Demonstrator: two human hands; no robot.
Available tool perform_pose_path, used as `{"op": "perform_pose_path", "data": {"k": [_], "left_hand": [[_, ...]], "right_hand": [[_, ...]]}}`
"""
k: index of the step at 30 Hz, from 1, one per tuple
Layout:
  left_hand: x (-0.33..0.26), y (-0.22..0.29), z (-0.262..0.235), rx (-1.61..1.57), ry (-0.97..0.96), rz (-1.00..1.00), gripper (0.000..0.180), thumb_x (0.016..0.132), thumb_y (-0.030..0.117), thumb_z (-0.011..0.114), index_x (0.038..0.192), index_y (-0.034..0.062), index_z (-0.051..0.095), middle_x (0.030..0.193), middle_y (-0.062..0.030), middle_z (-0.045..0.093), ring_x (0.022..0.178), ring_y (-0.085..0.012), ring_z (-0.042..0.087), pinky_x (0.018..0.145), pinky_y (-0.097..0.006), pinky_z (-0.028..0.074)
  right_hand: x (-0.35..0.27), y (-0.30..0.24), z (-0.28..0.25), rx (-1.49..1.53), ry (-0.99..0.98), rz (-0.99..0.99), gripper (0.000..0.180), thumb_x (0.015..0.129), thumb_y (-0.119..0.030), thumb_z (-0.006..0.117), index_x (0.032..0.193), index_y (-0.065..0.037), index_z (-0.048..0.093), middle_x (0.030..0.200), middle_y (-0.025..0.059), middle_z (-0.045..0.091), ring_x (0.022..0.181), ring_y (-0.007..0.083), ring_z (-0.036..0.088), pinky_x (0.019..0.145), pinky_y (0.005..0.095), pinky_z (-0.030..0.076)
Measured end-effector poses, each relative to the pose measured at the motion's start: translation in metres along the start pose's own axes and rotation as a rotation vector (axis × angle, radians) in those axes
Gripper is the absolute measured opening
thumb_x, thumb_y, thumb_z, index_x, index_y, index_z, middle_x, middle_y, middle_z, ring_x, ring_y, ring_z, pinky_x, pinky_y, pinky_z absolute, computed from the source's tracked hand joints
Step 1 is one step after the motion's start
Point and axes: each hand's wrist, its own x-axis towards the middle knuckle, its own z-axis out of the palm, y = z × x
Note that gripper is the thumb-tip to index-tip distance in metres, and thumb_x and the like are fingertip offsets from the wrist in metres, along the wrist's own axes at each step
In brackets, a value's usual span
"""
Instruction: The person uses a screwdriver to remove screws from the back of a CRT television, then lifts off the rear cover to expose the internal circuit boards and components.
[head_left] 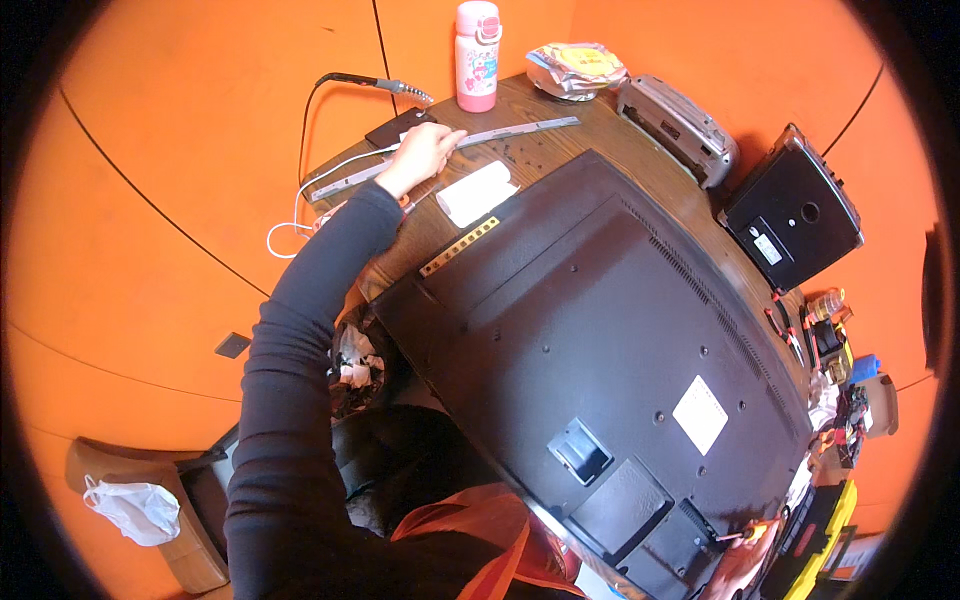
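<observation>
Left hand (424, 157) at the pale strip (512, 132), far side of the wooden table (410, 243); fingers curled together, can't tell whether they have hold of it. Right hand (738, 574), low at right, closed round a screwdriver (752, 533) by the black television (600, 310), lying back-up. Paper roll (476, 194) between strip and television.

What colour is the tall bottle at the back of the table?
The bottle is pink, its printed middle paler, best seen in the head view.
</observation>
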Motion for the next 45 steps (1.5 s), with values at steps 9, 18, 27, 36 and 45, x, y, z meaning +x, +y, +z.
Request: {"op": "perform_pose_path", "data": {"k": [9,18,27,36,45], "left_hand": [[0.046,-0.014,0.021,0.610,-0.050,0.167,0.040,0.088,0.039,0.049,0.078,0.0035,0.066,0.072,-0.0188,0.062,0.071,-0.0354,0.061,0.066,-0.044,0.047],[0.028,0.074,-0.085,0.482,0.263,0.265,0.050,0.093,0.042,0.037,0.103,-0.0008,0.061,0.087,-0.0162,0.066,0.086,-0.0280,0.064,0.078,-0.036,0.048],[-0.147,0.128,-0.065,0.186,0.145,0.429,0.029,0.088,0.022,0.051,0.101,-0.0023,0.061,0.099,-0.0203,0.062,0.095,-0.0295,0.060,0.084,-0.036,0.047],[-0.256,0.157,-0.016,0.118,-0.228,0.499,0.039,0.078,0.001,0.055,0.117,-0.0011,0.052,0.128,-0.0186,0.047,0.122,-0.0332,0.042,0.101,-0.039,0.034],[-0.338,0.224,0.075,-0.019,-0.344,0.761,0.045,0.083,0.015,0.048,0.122,-0.0064,0.046,0.132,-0.0245,0.040,0.124,-0.0460,0.034,0.102,-0.057,0.023]], "right_hand": [[0.001,0.003,0.011,-0.028,0.090,0.002,0.036,0.095,-0.021,0.043,0.128,-0.005,0.044,0.105,0.0072,0.057,0.089,0.0152,0.057,0.076,0.0234,0.049],[-0.002,0.005,-0.015,0.144,-0.020,-0.015,0.035,0.095,-0.018,0.042,0.128,-0.005,0.044,0.108,0.0088,0.057,0.091,0.0168,0.058,0.079,0.0252,0.051],[-0.044,0.002,-0.017,0.620,-0.300,0.171,0.036,0.096,-0.016,0.040,0.130,-0.005,0.041,0.107,0.0129,0.059,0.097,0.0227,0.059,0.087,0.0351,0.051],[-0.112,-0.009,0.023,0.437,-0.280,0.114,0.040,0.094,-0.019,0.046,0.132,-0.011,0.040,0.099,0.0082,0.058,0.093,0.0153,0.059,0.072,0.0222,0.054],[-0.143,-0.004,0.046,0.875,-0.240,0.227,0.040,0.089,-0.014,0.054,0.126,-0.011,0.037,0.096,0.0100,0.056,0.084,0.0214,0.061,0.071,0.0327,0.056]]}}
